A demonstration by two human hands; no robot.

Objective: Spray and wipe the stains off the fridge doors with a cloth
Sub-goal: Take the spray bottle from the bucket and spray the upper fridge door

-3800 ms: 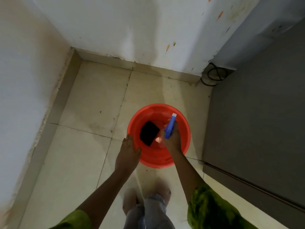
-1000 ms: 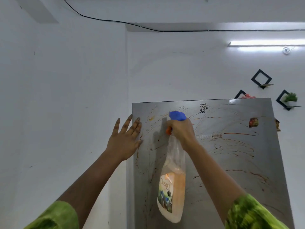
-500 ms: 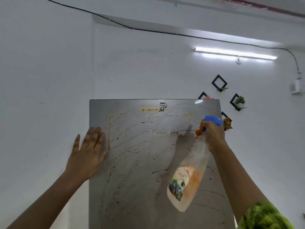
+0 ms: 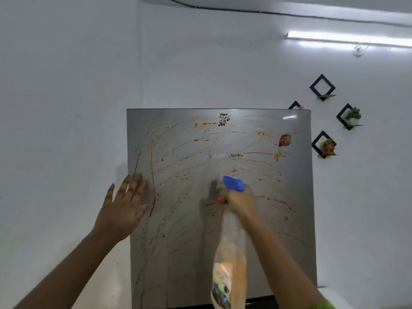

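At streaked steel fridge door (image 4: 185, 253) | left hand (image 4: 123, 208) flat | right hand (image 4: 240, 201) grips clear bottle (image 4: 230, 262)

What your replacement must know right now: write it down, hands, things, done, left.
Left hand: open, fingers straight, at the left edge of the fridge door.
Right hand: grips the spray bottle by its neck, blue nozzle toward the door.
The cloth is not in view.
Done: bottle up at the door; nothing looks wiped.
Left: spray, then wipe the orange-red stains streaked across the door.
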